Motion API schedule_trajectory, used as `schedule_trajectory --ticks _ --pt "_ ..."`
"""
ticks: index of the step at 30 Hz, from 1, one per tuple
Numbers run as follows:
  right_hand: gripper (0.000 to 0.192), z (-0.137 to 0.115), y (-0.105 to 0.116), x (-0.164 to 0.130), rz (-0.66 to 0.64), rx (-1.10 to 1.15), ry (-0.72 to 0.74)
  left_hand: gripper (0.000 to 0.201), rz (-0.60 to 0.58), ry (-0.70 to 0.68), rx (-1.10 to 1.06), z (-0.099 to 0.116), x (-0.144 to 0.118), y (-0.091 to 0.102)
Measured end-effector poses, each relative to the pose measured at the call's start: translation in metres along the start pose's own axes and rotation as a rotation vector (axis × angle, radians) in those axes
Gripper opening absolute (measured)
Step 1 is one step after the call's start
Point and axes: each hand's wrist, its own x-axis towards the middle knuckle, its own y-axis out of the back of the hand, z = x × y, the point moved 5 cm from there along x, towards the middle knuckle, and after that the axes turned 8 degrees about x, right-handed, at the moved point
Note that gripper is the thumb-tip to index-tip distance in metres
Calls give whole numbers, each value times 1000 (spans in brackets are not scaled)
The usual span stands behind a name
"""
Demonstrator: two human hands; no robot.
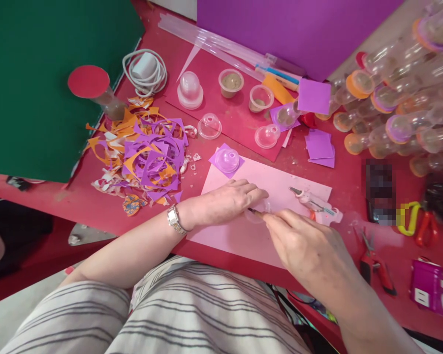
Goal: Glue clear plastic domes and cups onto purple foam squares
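My left hand (233, 201), with a watch (175, 219) on the wrist, is closed on the edge of a clear plastic dome lid (256, 216) resting on a pink sheet (221, 236). My right hand (302, 243) grips a thin tool (256, 212) with a dark tip, which meets the lid; the fingers hide most of it. A pink glue gun (315, 204) lies right of the hands. Beyond my left hand, another clear dome lid (227, 160) sits on a purple paper square.
Orange and purple paper scraps (151, 152) are heaped at the left, beside a clear bottle with a red disc (88, 82). Cups of sandy material (231, 82) stand at the back. Many clear bottles (402, 123) are stacked at the right, above red-handled pliers (372, 263).
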Motion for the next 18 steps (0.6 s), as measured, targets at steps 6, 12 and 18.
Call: schedule_trajectory --ticks 6,12,18 --pt "27 -5 -1 0 5 -59 -14 26 -16 -10 10 0 0 0" --pt "28 -9 2 3 -21 -74 29 22 -3 -6 16 -2 -1 -1" --pt "27 -4 -2 1 19 -47 -13 26 11 -10 0 -2 -1 -3"
